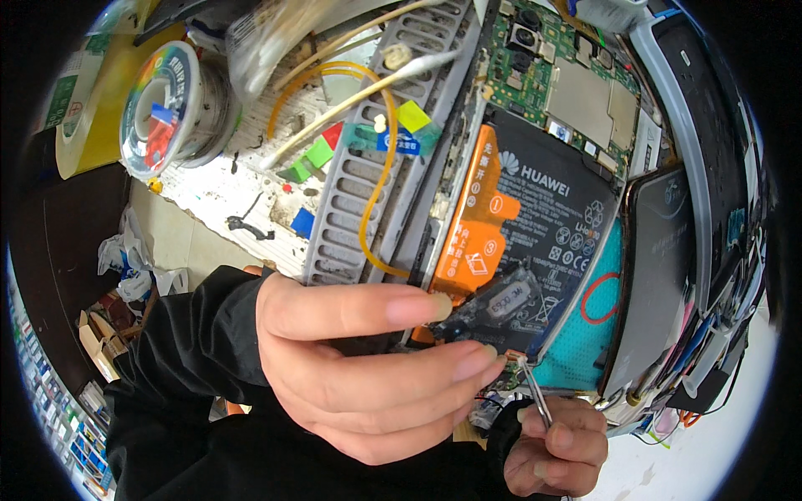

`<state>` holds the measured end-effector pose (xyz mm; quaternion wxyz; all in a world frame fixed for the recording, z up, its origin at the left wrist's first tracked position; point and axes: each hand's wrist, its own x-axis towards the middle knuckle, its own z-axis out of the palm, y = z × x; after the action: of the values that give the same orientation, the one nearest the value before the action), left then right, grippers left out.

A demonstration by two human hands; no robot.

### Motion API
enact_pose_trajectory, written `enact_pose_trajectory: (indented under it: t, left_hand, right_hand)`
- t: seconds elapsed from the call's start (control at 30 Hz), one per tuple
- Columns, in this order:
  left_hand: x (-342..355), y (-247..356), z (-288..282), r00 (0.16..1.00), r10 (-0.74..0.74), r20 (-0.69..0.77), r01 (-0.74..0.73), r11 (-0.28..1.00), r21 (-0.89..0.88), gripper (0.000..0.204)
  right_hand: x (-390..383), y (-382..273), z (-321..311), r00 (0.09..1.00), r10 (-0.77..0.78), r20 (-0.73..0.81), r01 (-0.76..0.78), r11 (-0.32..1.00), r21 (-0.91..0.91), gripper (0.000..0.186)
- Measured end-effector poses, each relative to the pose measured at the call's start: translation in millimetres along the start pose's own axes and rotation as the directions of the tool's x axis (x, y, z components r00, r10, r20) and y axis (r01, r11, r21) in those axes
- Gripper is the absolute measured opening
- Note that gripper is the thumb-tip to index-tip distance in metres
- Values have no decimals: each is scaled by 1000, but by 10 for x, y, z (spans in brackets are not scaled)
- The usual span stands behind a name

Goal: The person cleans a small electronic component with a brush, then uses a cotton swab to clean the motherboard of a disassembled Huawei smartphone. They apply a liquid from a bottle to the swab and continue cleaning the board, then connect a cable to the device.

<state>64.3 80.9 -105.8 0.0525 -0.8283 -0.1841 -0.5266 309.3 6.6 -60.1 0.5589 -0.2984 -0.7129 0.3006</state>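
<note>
Left hand (368, 367) pinches the lower edge of an opened phone (535, 200), whose black battery (543, 242) bears an orange label (476, 225). Right hand (560, 447) is closed on metal tweezers (535, 392), tips at the phone's bottom edge. A solder spool (163, 108) lies upper left.

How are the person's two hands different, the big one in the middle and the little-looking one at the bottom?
The left hand looks big and fills the middle of the picture; the right hand looks smaller, low at the bottom edge. The left hand pinches a small dark part by the opened phone, fingers stretched out; the right hand curls into a fist around thin metal tweezers. Both are bare and come out of black sleeves.
</note>
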Motion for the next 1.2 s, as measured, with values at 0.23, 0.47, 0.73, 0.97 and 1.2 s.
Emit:
enact_pose_trajectory:
  t: [0.23, 0.47, 0.73, 0.97, 1.2]
  left_hand:
    - [-2, -42, 34, 999, 21, -42, -22, 999, -30, 13]
    - [-10, -45, 23, 999, 16, -33, -17, 999, -49, 14]
    - [-14, -43, 19, 999, 10, -33, -11, 999, -53, 15]
    - [-15, -2, 119, 986, -26, -165, 28, 1000, 6, 8]
    - [-41, -92, 69, 996, 53, -74, -59, 995, -79, 11]
  right_hand:
    - [113, 13, -45, 991, 5, 130, -8, 1000, 22, 16]
    - [98, -7, -1, 995, 68, 79, -72, 996, 53, 15]
    - [158, -34, -30, 986, 87, 141, -94, 995, 42, 16]
    - [166, -92, 24, 979, 170, 113, -168, 985, -31, 17]
    - [143, -35, -27, 987, 115, 109, -118, 993, 15, 17]
